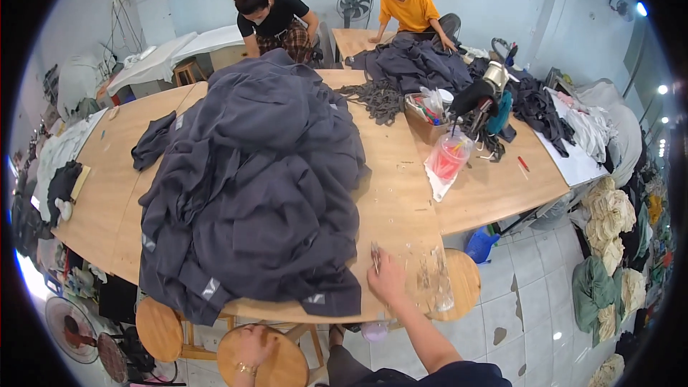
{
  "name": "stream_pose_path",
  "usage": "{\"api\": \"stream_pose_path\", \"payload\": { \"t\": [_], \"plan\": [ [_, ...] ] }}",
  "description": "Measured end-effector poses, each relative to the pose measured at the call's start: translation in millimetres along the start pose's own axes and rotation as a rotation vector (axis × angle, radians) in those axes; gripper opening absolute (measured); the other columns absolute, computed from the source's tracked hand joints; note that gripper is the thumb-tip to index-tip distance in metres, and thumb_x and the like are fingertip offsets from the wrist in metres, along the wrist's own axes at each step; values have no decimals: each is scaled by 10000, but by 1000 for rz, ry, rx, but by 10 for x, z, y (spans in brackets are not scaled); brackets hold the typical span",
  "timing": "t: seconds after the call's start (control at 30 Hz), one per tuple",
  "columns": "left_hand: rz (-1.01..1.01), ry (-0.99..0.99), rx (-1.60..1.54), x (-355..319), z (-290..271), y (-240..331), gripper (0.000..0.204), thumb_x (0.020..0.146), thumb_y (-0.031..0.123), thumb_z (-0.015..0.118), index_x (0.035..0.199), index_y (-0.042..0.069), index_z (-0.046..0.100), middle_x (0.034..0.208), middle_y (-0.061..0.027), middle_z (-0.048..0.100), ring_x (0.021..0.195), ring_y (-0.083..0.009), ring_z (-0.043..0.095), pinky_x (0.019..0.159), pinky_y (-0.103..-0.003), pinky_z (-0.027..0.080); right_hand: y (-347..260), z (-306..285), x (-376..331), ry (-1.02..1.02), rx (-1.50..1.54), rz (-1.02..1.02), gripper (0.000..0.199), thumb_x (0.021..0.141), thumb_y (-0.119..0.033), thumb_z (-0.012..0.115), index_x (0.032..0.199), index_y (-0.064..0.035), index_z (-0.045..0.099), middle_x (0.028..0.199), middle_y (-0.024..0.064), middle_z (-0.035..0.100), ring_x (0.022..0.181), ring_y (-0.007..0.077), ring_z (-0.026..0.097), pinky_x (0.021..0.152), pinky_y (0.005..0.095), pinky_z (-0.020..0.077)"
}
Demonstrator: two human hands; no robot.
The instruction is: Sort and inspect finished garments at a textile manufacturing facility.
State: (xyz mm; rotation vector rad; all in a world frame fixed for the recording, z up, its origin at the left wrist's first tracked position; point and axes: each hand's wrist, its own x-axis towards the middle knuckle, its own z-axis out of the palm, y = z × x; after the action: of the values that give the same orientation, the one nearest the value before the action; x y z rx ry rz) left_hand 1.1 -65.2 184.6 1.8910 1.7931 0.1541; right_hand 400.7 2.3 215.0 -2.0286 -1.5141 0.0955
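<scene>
My right hand (388,279) rests at the table's near edge, closed around small metal thread snips (375,255). Just left of it rises a big heap of dark grey garments (265,150), with pale labels showing at several hems. Below the table edge, my left hand (256,347) lies over the seat of a round wooden stool (261,371). Its fingers look loosely spread, with nothing seen in them.
The wooden table (398,172) joins another holding a box of small tools (428,125), a red drink cup (453,154) and more dark garments (423,64). Two people sit at the far side. More stools (159,330) and a fan (72,330) stand nearby.
</scene>
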Motion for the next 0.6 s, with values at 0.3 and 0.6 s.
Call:
{"api": "stream_pose_path", "payload": {
  "t": [0.3, 0.6],
  "plan": [
    [124, -598, 717, 812, 17, 653, 832, 827, 623, 513, 1432, 87, 318, 1498, -196, 233, 1361, -348, 273, 1108, -431, 239, -46, -18, 78, -50, 69, 6, 459, 722, -209, 610, 1170, -122, 561, 810, 116, 597, 612, 326, 608, 510, 442, 474],
    [118, -735, 551, 1006, 69, 1211, 736, 870, 559, 471, 1413, 78, 349, 1480, -187, 274, 1345, -313, 303, 1095, -400, 259, 42, -39, 64, -18, 62, -35, 445, 742, -237, 634, 1174, -149, 571, 752, 65, 547, 545, 242, 596, 442, 384, 472]
  ]
}}
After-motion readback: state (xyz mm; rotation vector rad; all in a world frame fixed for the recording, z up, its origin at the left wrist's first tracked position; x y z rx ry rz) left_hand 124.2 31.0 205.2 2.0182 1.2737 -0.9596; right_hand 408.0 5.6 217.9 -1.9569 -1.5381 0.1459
